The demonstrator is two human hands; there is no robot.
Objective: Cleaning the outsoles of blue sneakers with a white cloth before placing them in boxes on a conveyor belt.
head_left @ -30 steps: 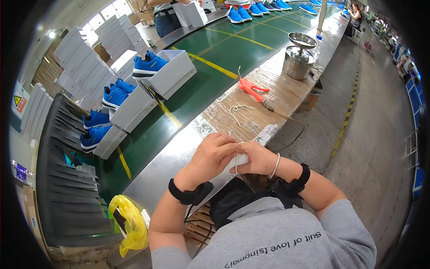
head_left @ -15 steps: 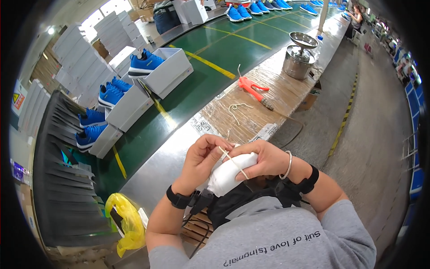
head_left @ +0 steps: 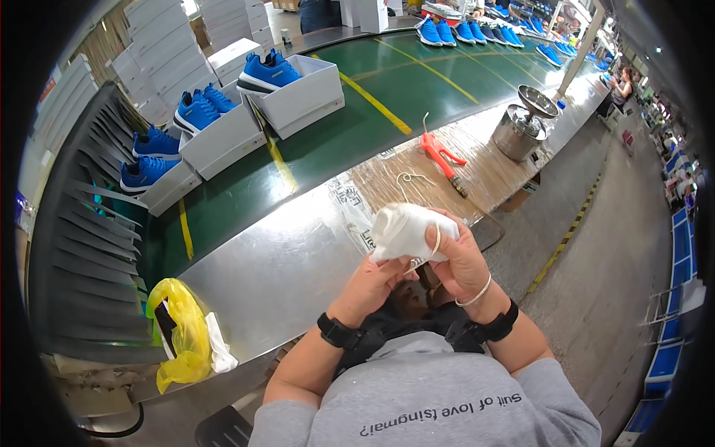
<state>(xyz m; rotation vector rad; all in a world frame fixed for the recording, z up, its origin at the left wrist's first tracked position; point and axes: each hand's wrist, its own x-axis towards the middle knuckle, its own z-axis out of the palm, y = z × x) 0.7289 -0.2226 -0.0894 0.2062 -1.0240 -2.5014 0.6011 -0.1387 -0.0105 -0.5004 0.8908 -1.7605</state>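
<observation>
A white bundle (head_left: pixel 406 229), apparently rolled cloth or soft wrapping, is held in front of my chest above the bench edge. My left hand (head_left: pixel 377 279) grips its lower left side, with some fingers hidden beneath. Around its right end is my right hand (head_left: pixel 463 262), with the thumb pressing on top. A thin cream cord (head_left: pixel 438 237) loops over the bundle near that thumb. Just beyond, another loose cream cord (head_left: pixel 410 179) lies on the film-covered cardboard (head_left: pixel 465 167), next to a red air blow gun (head_left: pixel 441 154) with a hose.
A steel container (head_left: pixel 515 134) topped by a dish stands farther right. Across the green conveyor (head_left: pixel 313 153), blue sneakers (head_left: pixel 197 112) sit in white boxes (head_left: pixel 223 145) beside a black strip curtain (head_left: pixel 82 238). A yellow plastic bag (head_left: pixel 186 350) lies at the bench's left end.
The bundle has been raised and turned so its folded end faces up-left. My left hand has shifted from the cord on top to the underside. The view has shifted too.
</observation>
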